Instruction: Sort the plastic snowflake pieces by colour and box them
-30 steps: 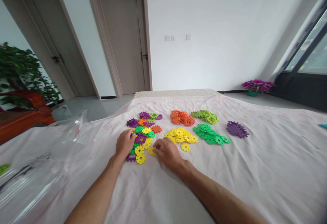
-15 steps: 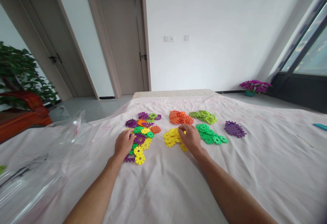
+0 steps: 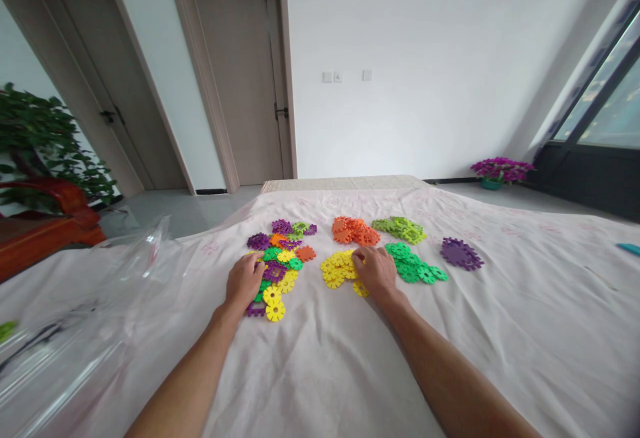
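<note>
In the head view my left hand (image 3: 245, 281) rests at the left edge of a mixed pile of plastic snowflake discs and notched square pieces. Its fingers are curled together, and whatever they may hold is hidden. That pile has yellow discs (image 3: 275, 311), green discs (image 3: 296, 264) and purple squares (image 3: 275, 271). My right hand (image 3: 377, 271) is closed at the right side of a heap of yellow discs (image 3: 336, 270), its fingertips bent down out of sight. Green discs (image 3: 413, 266) are heaped just to its right.
Farther back lie orange pieces (image 3: 355, 231) and lime-green pieces (image 3: 401, 229); purple pieces (image 3: 461, 253) are stacked at right. A clear plastic bag (image 3: 90, 331) covers the left of the pale cloth (image 3: 320, 371). A blue object (image 3: 629, 249) lies at the right edge.
My right hand has shifted very slightly rightward at the yellow heap. My left hand stays at the mixed pile. The whole view has moved a little.
</note>
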Demonstrator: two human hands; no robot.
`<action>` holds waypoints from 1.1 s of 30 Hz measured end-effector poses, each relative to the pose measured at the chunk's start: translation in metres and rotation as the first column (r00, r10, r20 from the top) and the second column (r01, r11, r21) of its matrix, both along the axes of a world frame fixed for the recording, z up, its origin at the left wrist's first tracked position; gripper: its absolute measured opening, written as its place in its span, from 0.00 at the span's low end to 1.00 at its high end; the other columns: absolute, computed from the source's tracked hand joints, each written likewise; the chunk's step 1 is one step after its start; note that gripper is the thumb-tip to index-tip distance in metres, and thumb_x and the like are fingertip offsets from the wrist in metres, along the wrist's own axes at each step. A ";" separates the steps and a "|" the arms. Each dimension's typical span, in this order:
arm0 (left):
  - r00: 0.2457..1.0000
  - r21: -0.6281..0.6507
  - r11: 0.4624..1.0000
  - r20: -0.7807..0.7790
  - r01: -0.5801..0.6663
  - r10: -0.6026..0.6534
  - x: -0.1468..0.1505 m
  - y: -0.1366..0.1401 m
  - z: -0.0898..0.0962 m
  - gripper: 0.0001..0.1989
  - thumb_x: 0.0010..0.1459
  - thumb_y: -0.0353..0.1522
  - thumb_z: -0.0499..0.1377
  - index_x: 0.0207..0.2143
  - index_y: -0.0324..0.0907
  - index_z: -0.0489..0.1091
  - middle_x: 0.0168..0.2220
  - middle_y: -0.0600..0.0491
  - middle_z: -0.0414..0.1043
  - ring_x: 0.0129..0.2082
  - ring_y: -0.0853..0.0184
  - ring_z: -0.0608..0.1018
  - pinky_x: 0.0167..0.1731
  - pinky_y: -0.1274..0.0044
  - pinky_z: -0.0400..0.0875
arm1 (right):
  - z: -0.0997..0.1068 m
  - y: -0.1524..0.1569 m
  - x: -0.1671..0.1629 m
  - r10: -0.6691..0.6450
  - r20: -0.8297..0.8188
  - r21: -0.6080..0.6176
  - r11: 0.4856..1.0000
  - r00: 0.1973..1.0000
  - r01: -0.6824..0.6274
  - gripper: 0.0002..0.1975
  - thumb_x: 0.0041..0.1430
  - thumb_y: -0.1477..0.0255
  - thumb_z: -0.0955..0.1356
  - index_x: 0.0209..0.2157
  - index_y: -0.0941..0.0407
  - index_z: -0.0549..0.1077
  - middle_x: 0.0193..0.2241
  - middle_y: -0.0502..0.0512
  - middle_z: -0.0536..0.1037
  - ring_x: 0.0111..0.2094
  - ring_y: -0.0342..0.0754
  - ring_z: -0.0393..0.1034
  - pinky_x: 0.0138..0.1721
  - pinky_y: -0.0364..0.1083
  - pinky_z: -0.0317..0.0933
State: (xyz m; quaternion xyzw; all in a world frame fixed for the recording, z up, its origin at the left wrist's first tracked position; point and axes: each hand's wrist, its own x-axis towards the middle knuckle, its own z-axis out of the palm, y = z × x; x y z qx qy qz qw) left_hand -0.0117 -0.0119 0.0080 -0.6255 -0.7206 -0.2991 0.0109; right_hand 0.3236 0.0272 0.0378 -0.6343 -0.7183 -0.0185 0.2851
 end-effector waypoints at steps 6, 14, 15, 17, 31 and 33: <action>1.000 -0.003 1.000 0.003 0.003 -0.003 0.001 0.000 0.001 0.17 0.63 0.32 0.50 0.51 0.42 0.71 0.53 0.49 0.74 0.54 0.62 0.72 0.56 0.72 0.63 | 0.006 -0.011 -0.012 0.158 0.042 0.143 0.976 0.987 -0.162 0.10 0.66 0.68 0.64 0.35 0.52 0.77 0.36 0.53 0.78 0.43 0.51 0.63 0.43 0.48 0.50; 1.000 0.003 1.000 0.011 -0.003 0.003 0.002 -0.001 0.003 0.17 0.62 0.32 0.51 0.51 0.43 0.72 0.53 0.49 0.74 0.54 0.62 0.73 0.56 0.70 0.64 | 0.009 -0.058 -0.071 0.680 0.077 0.022 0.730 0.729 -0.683 0.09 0.68 0.69 0.64 0.40 0.53 0.77 0.36 0.55 0.75 0.41 0.49 0.63 0.42 0.46 0.54; 1.000 0.003 1.000 0.011 -0.005 0.004 0.002 -0.001 0.003 0.17 0.62 0.31 0.51 0.51 0.42 0.72 0.53 0.49 0.74 0.54 0.62 0.73 0.56 0.70 0.64 | 0.009 -0.064 -0.077 0.717 0.091 0.000 0.694 0.691 -0.720 0.09 0.67 0.68 0.64 0.43 0.53 0.76 0.37 0.55 0.75 0.42 0.49 0.63 0.43 0.47 0.54; 1.000 0.001 1.000 0.008 0.000 0.000 0.003 -0.001 0.004 0.18 0.62 0.31 0.51 0.51 0.42 0.72 0.53 0.48 0.74 0.55 0.62 0.73 0.56 0.70 0.64 | 0.009 -0.074 -0.088 0.768 0.132 -0.036 0.635 0.626 -0.772 0.14 0.67 0.66 0.65 0.51 0.52 0.73 0.40 0.55 0.75 0.43 0.50 0.63 0.43 0.47 0.55; 1.000 0.020 1.000 -0.013 0.011 -0.011 0.003 0.001 0.002 0.18 0.62 0.31 0.50 0.51 0.41 0.72 0.53 0.49 0.74 0.54 0.62 0.73 0.57 0.72 0.63 | 0.010 -0.083 -0.104 0.839 0.201 -0.132 0.534 0.505 -0.835 0.11 0.64 0.61 0.68 0.43 0.52 0.76 0.38 0.53 0.75 0.41 0.48 0.65 0.41 0.46 0.54; 1.000 0.011 1.000 -0.012 0.006 -0.006 0.003 0.001 0.002 0.18 0.62 0.31 0.50 0.51 0.41 0.72 0.53 0.48 0.74 0.54 0.62 0.73 0.57 0.71 0.63 | 0.006 -0.080 -0.103 0.837 0.199 -0.111 0.536 0.509 -0.837 0.10 0.67 0.64 0.65 0.41 0.53 0.76 0.37 0.52 0.76 0.38 0.47 0.66 0.40 0.46 0.54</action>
